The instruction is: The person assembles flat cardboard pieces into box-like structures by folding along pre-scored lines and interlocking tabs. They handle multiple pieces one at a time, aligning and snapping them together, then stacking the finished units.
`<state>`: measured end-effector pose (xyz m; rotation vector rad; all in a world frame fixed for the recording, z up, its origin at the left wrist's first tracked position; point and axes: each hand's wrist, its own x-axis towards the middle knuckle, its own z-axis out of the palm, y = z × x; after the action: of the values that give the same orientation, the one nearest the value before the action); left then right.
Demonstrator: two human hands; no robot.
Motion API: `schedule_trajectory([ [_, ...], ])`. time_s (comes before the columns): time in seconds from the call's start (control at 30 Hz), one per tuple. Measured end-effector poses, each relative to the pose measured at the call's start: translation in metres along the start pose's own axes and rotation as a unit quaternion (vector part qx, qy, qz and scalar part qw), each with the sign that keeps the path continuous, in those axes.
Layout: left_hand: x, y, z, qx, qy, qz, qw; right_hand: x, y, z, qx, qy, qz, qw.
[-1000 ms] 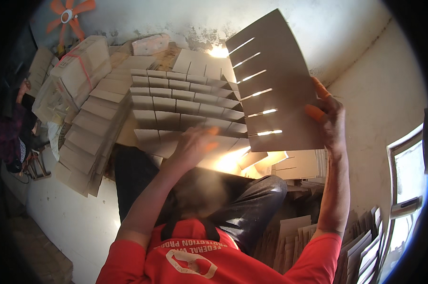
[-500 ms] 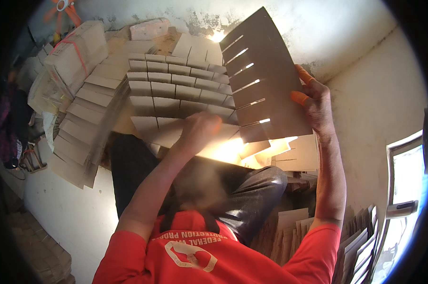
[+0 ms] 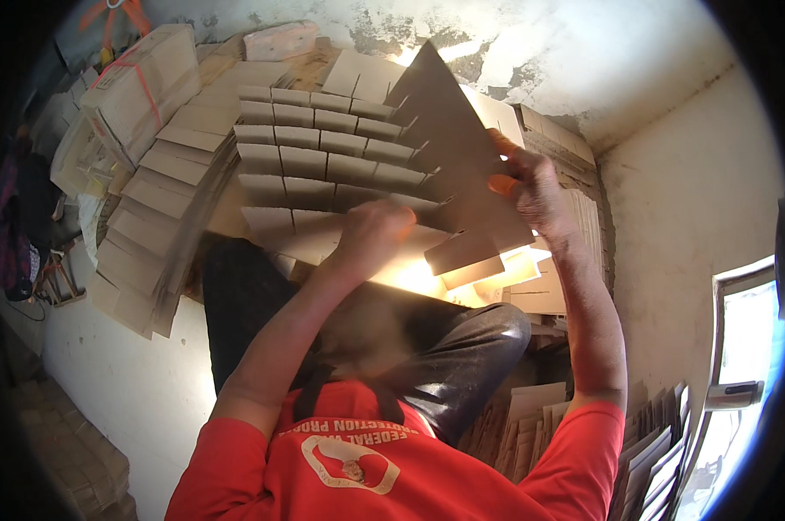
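Fingers of the right hand (image 3: 531, 187) gripped a slotted cardboard sheet (image 3: 453, 148) above the cardboard grid (image 3: 323, 165), where the left hand (image 3: 370, 234) rested, loosely curled.

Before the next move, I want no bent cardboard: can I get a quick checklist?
1. Right hand grips the slotted cardboard sheet at its edge: ok.
2. Left hand rests on the cardboard divider grid: ok.
3. Sheet's slots lined up with the grid's strips: cannot tell.
4. Sheet flat, unbent: ok.
5. Grid steady on the lap: cannot tell, glare hides its near edge.
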<state>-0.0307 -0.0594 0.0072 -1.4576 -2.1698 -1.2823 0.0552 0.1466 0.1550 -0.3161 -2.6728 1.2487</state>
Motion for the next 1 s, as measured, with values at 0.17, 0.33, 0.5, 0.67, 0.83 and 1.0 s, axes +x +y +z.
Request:
schedule_trajectory([
  [0.17,0.003,0.005,0.001,0.005,-0.018,-0.019,1.000,0.012,0.025,0.026,-0.146,-0.021,-0.066,0.987],
  [0.33,0.002,0.001,-0.001,0.031,-0.023,-0.057,0.998,0.011,0.008,0.030,-0.106,-0.008,-0.083,0.991],
  [0.5,0.005,0.004,0.003,0.014,-0.016,-0.032,0.999,0.015,0.046,0.028,-0.100,-0.037,-0.084,0.991],
  [0.67,0.006,0.003,-0.001,0.018,-0.018,-0.050,0.998,0.013,0.012,0.028,-0.258,-0.042,-0.087,0.961],
  [0.83,0.002,0.003,-0.001,-0.004,-0.024,-0.041,0.999,-0.001,-0.018,0.038,-0.225,-0.019,-0.210,0.951],
  [1.0,0.006,0.007,-0.001,0.005,-0.016,-0.054,0.998,0.012,-0.007,0.043,-0.217,-0.043,-0.075,0.972],
])
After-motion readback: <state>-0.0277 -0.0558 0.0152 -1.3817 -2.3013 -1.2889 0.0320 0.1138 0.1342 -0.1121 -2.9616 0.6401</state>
